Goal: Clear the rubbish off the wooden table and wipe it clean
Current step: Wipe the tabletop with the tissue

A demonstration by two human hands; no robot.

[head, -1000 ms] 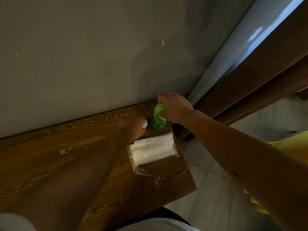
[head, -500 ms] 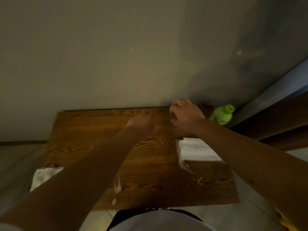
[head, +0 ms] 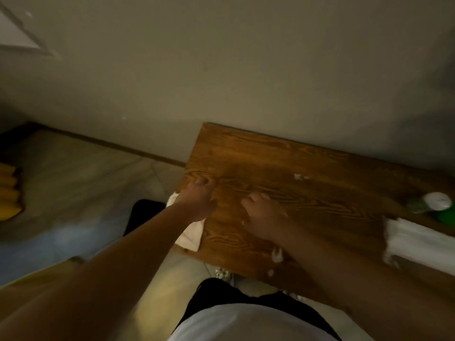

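A: What has changed?
B: The small green plastic bottle (head: 446,215) has been let go at three o'clock; the left hand (head: 197,201) and right hand (head: 264,219) now lie loosely spread, empty, on the dark grained wooden table (head: 283,168).
A: And the rubbish?
B: White paper scraps (head: 277,254) at five o'clock remain uncollected.

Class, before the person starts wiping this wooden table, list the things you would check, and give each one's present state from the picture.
1. White cloth within reach, at the table's left edge under the left hand: ok.
2. Cloth actually gripped: cannot tell.
3. Table free of scraps: not ok; white bits lie near the back, more at the front edge.
4. Right hand free: cannot tell; it lies on the wood.
5. Tissue pack and green bottle moved off: not ok.
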